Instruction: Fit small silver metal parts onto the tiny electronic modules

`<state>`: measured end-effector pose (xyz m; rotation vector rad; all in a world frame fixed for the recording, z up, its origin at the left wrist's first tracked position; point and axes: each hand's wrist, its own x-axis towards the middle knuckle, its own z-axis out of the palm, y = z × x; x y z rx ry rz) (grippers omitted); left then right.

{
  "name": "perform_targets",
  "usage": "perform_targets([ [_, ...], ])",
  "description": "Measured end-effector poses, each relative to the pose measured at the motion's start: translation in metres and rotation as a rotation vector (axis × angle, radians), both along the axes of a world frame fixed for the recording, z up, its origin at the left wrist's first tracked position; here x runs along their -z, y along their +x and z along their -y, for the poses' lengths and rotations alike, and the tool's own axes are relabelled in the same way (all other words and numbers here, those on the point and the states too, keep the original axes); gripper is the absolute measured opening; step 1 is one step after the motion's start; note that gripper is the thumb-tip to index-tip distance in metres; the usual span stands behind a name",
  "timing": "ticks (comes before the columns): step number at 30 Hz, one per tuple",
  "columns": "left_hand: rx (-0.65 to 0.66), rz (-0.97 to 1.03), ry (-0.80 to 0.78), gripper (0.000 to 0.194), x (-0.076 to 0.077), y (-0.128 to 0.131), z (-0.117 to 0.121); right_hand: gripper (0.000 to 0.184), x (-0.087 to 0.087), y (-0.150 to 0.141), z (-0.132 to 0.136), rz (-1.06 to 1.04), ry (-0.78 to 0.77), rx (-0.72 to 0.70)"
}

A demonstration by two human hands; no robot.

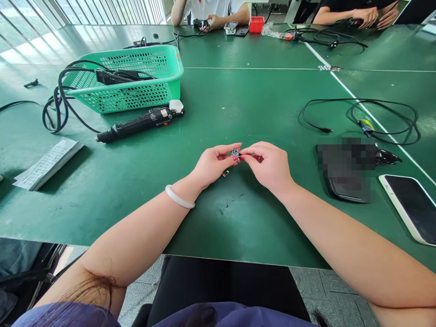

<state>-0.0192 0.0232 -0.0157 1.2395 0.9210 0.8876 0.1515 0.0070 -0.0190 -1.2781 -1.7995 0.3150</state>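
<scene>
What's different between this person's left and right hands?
The left hand has a white bangle at its wrist; the right hand has a bare wrist. The left hand, fingers pointing right, holds a small part between thumb and fingers; the right hand, fingers pointing left, pinches at its right side. Both are close together over the green table.

Your bare left arm point(143, 231) and right arm point(340, 231) reach forward, slanting inward from either side. Your left hand point(214, 164) and right hand point(270, 165) almost meet in front of you, each closed in a fingertip pinch.
</scene>
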Motion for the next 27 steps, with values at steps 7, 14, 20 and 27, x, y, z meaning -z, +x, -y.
perform_targets([
  [7,0.018,0.06,-0.025,0.056,-0.001,0.001,0.0002,0.011,-0.0031,-0.0005,0.0028,0.034,0.059,0.026],
  [14,0.017,-0.015,-0.003,0.055,-0.0031,0.001,0.0018,0.014,-0.002,0.0019,0.0019,0.129,0.17,0.015],
  [20,0.011,-0.038,0.021,0.051,-0.0051,0.0001,0.0032,0.016,-0.0028,0.0031,0.0005,0.204,0.204,0.01],
  [27,-0.012,-0.067,0.121,0.048,-0.001,0.001,0.0011,0.012,-0.0039,0.0005,0.0035,0.118,0.18,0.034],
])
